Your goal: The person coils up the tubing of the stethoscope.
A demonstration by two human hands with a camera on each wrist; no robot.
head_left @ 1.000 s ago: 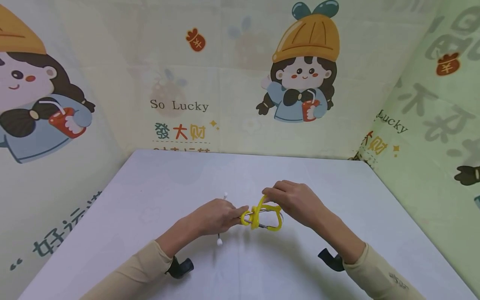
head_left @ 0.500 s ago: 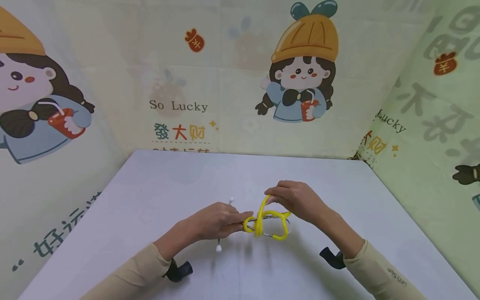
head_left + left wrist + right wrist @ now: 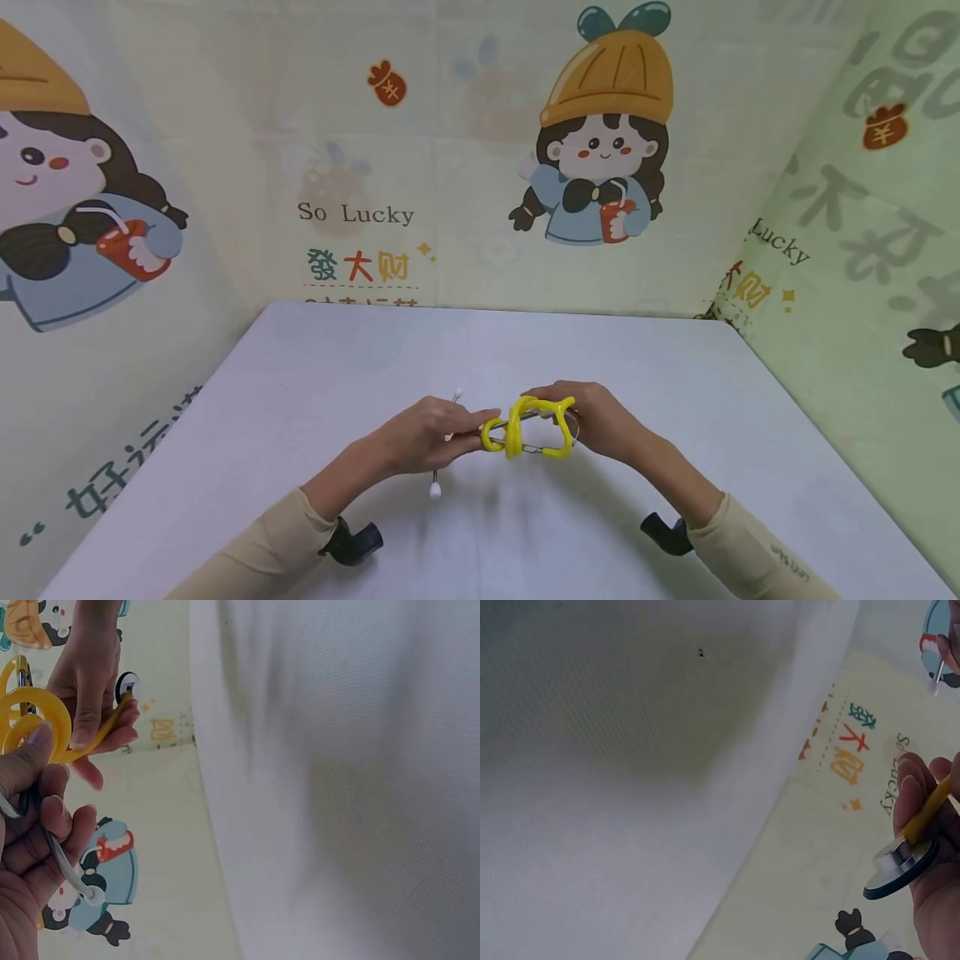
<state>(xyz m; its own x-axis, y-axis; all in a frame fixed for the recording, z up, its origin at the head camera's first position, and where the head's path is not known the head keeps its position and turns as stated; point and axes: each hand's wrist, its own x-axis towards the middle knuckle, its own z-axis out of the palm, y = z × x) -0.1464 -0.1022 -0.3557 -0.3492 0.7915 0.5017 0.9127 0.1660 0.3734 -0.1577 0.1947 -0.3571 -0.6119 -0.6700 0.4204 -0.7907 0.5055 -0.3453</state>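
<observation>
Here, the table is white and smooth-looking, with soft shadows below the hands. Around it stand pale walls printed with cartoon figures, red pouches and the words "So Lucky". The stethoscope is in the air above the table, between the two hands. The left hand pinches it at the metal tubes, thumb against fingers; the white ear tips stick out on both sides of this hand. Just beside its fingertips, the yellow tubing is wound in loops. The right hand has its thumb and fingers closed on the free part of the tubing, and the chest piece projects just beside these fingers.
</observation>
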